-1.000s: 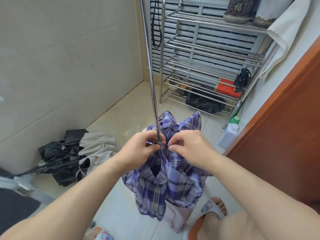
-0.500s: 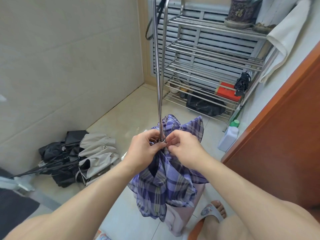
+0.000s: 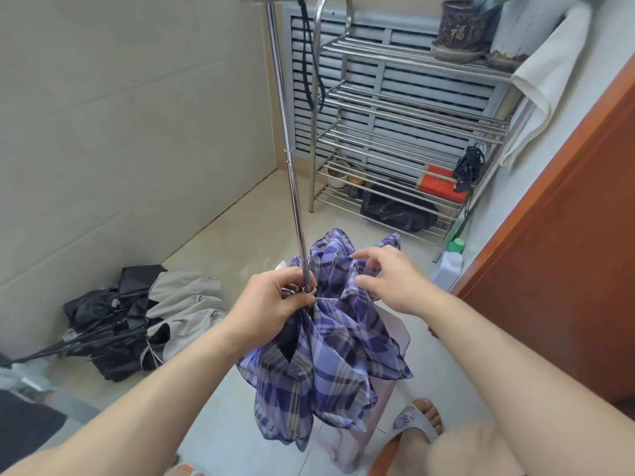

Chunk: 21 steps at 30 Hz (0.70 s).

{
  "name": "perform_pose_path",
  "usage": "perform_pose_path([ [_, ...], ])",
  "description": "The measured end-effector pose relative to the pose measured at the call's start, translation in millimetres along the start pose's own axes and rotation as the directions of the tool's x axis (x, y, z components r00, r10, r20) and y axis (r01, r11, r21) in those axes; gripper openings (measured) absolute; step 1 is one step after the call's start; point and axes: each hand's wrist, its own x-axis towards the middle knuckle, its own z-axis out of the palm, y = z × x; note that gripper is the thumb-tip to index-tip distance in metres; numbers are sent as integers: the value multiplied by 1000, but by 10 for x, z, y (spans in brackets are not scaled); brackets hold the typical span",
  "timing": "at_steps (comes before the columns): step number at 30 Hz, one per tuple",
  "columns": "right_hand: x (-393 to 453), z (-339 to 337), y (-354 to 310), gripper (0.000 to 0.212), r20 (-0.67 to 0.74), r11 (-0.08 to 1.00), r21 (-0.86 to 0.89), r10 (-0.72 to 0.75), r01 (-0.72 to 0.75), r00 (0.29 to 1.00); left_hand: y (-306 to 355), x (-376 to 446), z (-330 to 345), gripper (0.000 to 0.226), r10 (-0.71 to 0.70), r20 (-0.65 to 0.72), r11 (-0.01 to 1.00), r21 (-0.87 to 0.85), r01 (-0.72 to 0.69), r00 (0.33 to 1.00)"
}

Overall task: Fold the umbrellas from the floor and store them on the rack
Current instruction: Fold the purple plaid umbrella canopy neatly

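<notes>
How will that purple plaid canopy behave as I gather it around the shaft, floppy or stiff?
Probably floppy: the purple plaid canopy hangs in loose, drooping folds below the left hand. Thin ribs likely stiffen its edges, where the right hand pinches. The metal shaft looks rigid and smooth, perhaps slippery.

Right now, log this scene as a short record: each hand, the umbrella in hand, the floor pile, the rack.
left hand: grips the plaid umbrella at the base of its shaft
right hand: fingers curled, pinching a fabric edge
plaid umbrella: purple, canopy collapsed and loose, not yet folded
shaft: silver, extended upward
floor pile: black and grey umbrellas lying by the wall
rack: steel, several tiers; a red box on a lower tier
</notes>
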Motion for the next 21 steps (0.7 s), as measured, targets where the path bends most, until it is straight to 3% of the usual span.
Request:
perform_pose_path([
  [4, -25, 1, -68, 11, -31, 996, -69, -53, 50, 998, 28, -1, -12, 22, 5, 23, 1000, 13, -6, 1000],
  [9, -187, 104, -283, 2, -13, 988, -14, -155, 155, 988, 13, 11, 0, 24, -21, -17, 1000, -2, 21, 1000],
  [13, -307, 354, -419, 9, -104, 977, 82, -189, 198, 976, 38, -22, 108, 25, -28, -66, 998, -51, 24, 997],
  [21, -274, 451, -460, 17, -157, 963, 262, -20, 61, 987, 98, -79, 182, 52, -16, -85, 982, -189, -1, 996],
])
